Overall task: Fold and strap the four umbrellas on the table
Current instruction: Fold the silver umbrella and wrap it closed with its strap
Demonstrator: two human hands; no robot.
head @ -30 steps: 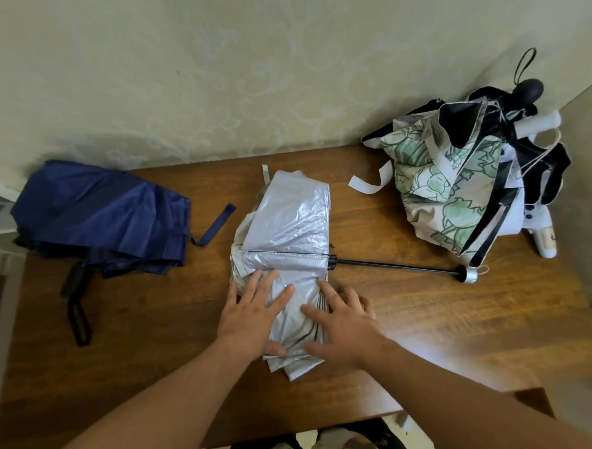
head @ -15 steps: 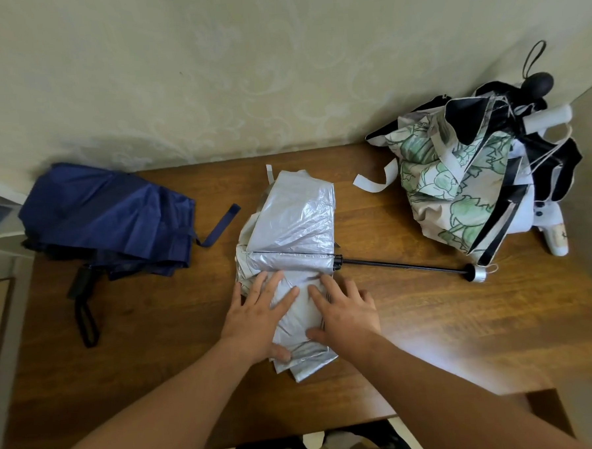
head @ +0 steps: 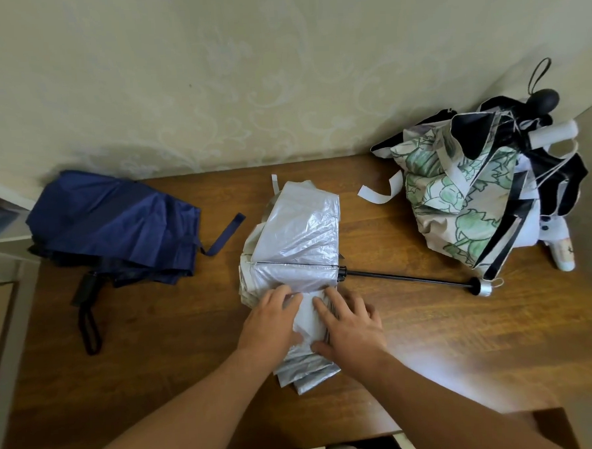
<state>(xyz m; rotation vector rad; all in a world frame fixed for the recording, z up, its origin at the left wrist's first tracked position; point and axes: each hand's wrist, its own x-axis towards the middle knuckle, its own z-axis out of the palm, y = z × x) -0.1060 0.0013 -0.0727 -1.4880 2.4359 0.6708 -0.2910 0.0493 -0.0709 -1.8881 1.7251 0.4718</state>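
A silver umbrella [head: 298, 231] lies collapsed in the middle of the wooden table [head: 465, 335], its black shaft [head: 407, 278] reaching right to a silver handle [head: 483, 287]. My left hand [head: 270, 323] and my right hand [head: 353, 321] lie side by side on its near canopy folds, fingers fairly straight, pressing the fabric down. A navy umbrella [head: 116, 230] lies loosely gathered at the left with its strap [head: 224, 233] loose. A floral green-and-white umbrella [head: 458, 198] is piled at the right over a black-and-white umbrella [head: 552, 173].
The wall runs along the table's far edge. A white strap [head: 377, 192] of the floral umbrella trails onto the wood. The navy umbrella's black handle and wrist loop [head: 88, 310] lie at the left. A white ledge [head: 1, 260] borders the table's left side.
Both hands have drawn closer together on the silver canopy, gathering its near folds inward. The camera has shifted slightly. The other umbrellas have not moved.
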